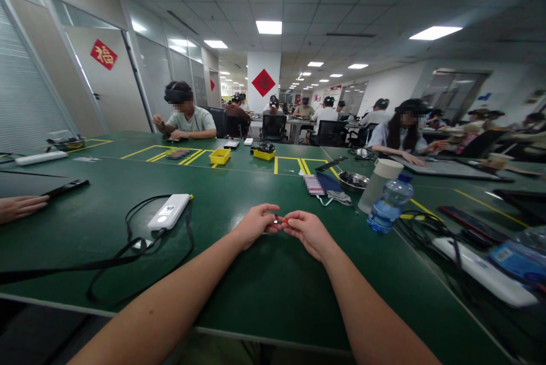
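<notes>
My left hand (255, 224) and my right hand (307, 231) meet just above the green table (264, 280), fingertips pinched together. Between them sits a tiny red and orange object (280, 220), too small to name. Both hands have their fingers closed on it. My forearms reach in from the bottom edge of the view.
A white power bank (169, 211) with black cables lies to the left. A water bottle (390, 203), a grey cup (379, 184) and a metal bowl (353, 181) stand to the right. Yellow trays (220, 156) sit farther back. Another person's hand (21, 206) rests at the left edge; several people sit at the tables.
</notes>
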A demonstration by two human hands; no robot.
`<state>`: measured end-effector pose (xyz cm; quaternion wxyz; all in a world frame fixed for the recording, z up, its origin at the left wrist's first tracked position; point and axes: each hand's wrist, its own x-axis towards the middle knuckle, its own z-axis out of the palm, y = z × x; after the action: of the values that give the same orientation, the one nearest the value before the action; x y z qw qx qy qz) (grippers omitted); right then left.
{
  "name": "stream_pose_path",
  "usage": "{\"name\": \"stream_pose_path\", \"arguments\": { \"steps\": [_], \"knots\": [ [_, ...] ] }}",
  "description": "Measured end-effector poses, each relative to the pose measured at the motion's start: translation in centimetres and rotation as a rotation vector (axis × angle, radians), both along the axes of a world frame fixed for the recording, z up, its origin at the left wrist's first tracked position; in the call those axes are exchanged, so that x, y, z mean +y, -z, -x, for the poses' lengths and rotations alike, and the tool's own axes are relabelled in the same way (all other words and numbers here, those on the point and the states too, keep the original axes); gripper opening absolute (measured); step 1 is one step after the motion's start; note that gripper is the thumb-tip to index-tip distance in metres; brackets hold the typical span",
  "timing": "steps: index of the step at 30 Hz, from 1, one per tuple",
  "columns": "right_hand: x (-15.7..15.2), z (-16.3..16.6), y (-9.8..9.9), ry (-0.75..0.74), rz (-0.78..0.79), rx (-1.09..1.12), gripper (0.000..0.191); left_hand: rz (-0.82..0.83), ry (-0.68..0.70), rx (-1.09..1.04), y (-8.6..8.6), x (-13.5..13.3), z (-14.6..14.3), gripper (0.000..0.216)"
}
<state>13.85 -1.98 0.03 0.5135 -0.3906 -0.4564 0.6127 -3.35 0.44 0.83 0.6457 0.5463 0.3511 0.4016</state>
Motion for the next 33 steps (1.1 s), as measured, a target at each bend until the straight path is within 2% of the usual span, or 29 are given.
{"name": "stream_pose_path", "arguments": {
  "steps": [9,13,17,22,25,28,33],
  "knots": [
    [0.0,0.3,0.4,0.035,-0.015,-0.131,0.027,0.079,-0.048,0.067,1.4,0.6,-0.2,0.042],
    [0.2,0.3,0.7,0.069,-0.026,-0.188,0.028,0.059,-0.036,0.049,1.5,0.5,-0.3,0.035],
    [0.3,0.3,1.0,0.083,-0.133,-0.260,0.033,-0.100,-0.029,0.123,1.4,0.3,-0.2,0.023],
    [0.2,0.5,0.3,0.109,-0.313,-0.304,0.033,-0.351,-0.019,0.154,0.6,0.2,-0.1,0.020],
    [0.1,0.7,-0.1,0.118,-0.365,-0.290,0.033,-0.495,-0.092,0.192,0.3,0.0,-0.2,0.019],
    [-0.1,0.8,-0.4,0.132,-0.380,-0.293,0.031,-0.588,-0.151,0.252,0.2,-0.1,-0.1,0.018],
    [-0.3,0.7,-0.6,0.149,-0.445,-0.357,0.027,-0.684,-0.169,0.294,-0.1,-0.3,0.0,0.016]
  ]
}}
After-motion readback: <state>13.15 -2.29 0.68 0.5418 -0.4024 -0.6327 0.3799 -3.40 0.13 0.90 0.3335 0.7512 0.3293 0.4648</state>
